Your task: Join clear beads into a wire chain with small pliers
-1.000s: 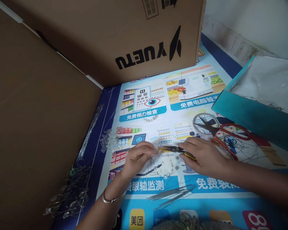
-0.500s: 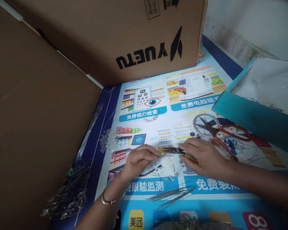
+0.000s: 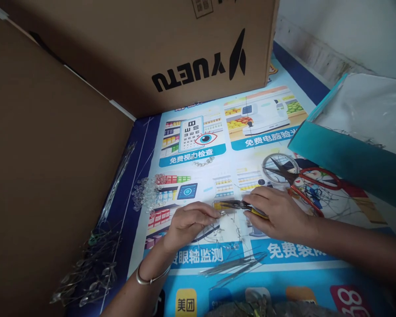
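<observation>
My left hand (image 3: 192,222) is closed, thumb and fingers pinching a thin wire strung with clear beads. The beaded wire (image 3: 231,246) hangs in loose loops below the fingertips, resting on or just above the printed sheet. Dark-jawed pliers with yellow handles (image 3: 232,204) are gripped in my right hand (image 3: 279,215), their jaws pointing left, just above my left fingertips. Whether the jaws touch the wire cannot be made out. Several straight cut wires (image 3: 234,266) lie on the sheet close to my body.
A heap of clear beads (image 3: 143,193) lies left, with beaded wire pieces (image 3: 94,273) and long wires (image 3: 120,178) beyond. Red-handled scissors (image 3: 293,179) rest over a round coil (image 3: 280,165). A teal box (image 3: 346,160) stands right; a cardboard box (image 3: 198,53) walls the back.
The whole view has shifted slightly, so everything sits a little further left. Both hands keep their holds; the pliers' jaws stay near my left fingertips.
</observation>
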Tool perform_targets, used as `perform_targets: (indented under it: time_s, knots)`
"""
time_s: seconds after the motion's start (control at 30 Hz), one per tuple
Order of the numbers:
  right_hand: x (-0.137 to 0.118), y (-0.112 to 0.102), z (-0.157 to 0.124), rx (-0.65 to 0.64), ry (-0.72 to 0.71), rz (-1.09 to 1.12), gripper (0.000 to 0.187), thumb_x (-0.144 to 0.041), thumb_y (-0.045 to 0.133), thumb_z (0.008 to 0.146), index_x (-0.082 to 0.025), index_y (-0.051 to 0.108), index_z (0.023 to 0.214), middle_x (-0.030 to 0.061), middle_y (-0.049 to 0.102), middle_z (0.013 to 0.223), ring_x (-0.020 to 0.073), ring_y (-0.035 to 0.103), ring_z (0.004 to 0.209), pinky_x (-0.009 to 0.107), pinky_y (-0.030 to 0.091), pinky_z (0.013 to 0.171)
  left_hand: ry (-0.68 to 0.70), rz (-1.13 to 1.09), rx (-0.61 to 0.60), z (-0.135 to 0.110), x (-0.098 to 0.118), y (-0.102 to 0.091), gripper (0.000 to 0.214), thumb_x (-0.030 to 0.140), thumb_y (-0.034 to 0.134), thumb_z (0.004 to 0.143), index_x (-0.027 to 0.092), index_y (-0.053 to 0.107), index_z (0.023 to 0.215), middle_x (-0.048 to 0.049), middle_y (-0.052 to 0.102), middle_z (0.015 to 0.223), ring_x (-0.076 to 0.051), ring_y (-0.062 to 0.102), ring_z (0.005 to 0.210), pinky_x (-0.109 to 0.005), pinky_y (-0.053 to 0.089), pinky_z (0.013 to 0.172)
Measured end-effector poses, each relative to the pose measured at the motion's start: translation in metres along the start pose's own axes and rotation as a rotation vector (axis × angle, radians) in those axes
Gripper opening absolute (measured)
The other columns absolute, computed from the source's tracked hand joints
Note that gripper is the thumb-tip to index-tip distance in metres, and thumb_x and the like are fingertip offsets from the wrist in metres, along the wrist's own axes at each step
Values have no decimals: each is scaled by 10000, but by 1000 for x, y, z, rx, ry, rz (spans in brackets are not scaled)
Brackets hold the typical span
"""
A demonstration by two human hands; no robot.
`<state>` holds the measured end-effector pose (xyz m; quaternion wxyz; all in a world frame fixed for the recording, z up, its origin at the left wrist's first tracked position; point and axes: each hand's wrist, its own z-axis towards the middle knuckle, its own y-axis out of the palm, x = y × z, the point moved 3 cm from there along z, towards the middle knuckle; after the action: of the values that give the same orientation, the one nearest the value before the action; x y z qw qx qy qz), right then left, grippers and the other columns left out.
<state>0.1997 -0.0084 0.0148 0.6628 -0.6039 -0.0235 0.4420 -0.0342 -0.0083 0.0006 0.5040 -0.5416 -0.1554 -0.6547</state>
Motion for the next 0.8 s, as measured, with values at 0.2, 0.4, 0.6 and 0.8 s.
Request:
perform_targets:
  time_s: [0.2, 0.4, 0.6, 0.8]
  knots:
    - [1, 0, -1, -15, -14, -1, 283, -294, 474, 856, -132, 603, 1047, 97, 593, 932, 197, 542, 862, 315, 446, 736, -24, 14, 13, 0, -1, -2, 115, 132, 598, 799, 168, 664, 887, -82, 663, 913, -172, 641, 858, -325, 543, 734]
    - [-2, 0, 2, -134, -64, -144, 254, -285, 472, 859, -158, 608, 1033, 87, 588, 910, 209, 516, 882, 335, 392, 766, -34, 111, 36, 1, 1, -4, 98, 158, 595, 804, 163, 664, 872, -82, 675, 893, -167, 636, 846, -308, 532, 722]
    - [-6, 0, 5, -219, -80, -291, 228, -278, 460, 864, -163, 605, 998, 83, 574, 867, 219, 488, 853, 347, 323, 725, 6, 162, 6, 4, 5, -2, 123, 112, 580, 799, 166, 656, 879, -90, 673, 908, -167, 636, 849, -294, 534, 716]
    - [-7, 1, 5, -254, -110, -344, 196, -254, 459, 864, -166, 589, 983, 71, 562, 844, 219, 478, 815, 346, 294, 686, 7, 158, -18, 4, 5, 0, 160, 49, 577, 778, 160, 646, 870, -85, 673, 918, -167, 640, 855, -293, 535, 729]
